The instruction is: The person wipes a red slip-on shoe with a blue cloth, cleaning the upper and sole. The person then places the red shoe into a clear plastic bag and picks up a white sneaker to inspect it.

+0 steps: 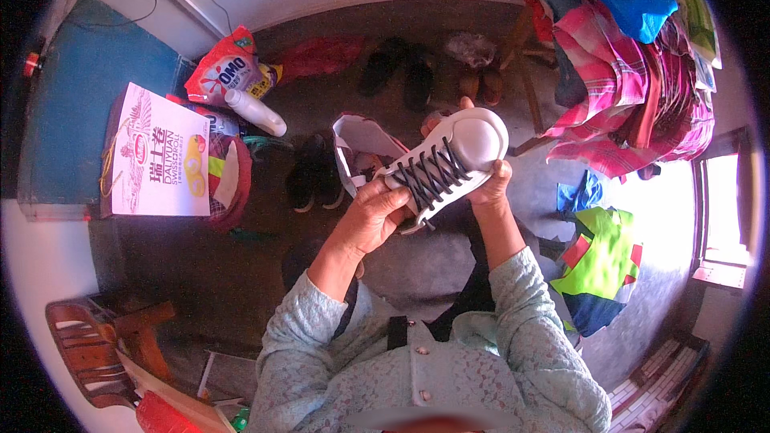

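Observation:
A white sneaker [479, 141] with crisscrossed black laces is held up in front of me, its rounded toe pointing to the upper right. My left hand [373, 210] grips the heel end, with the thumb along the side near the opening. Around the toe end wraps my right hand [491, 184], its thumb on the near edge and its fingertips showing past the far side. Just beyond my left hand, partly covered by the shoe, is a pale open box or bag [346, 140] with reddish edges; its contents are hard to make out.
Dark shoes [401, 72] lie on the floor ahead. Left stand a pink-white carton [156, 156], a red detergent bag [224, 68] and a white bottle [257, 112]. Pink plaid cloth [601, 80] is heaped at the right above a fluorescent yellow garment [600, 252]. A wooden chair [84, 349] is lower left.

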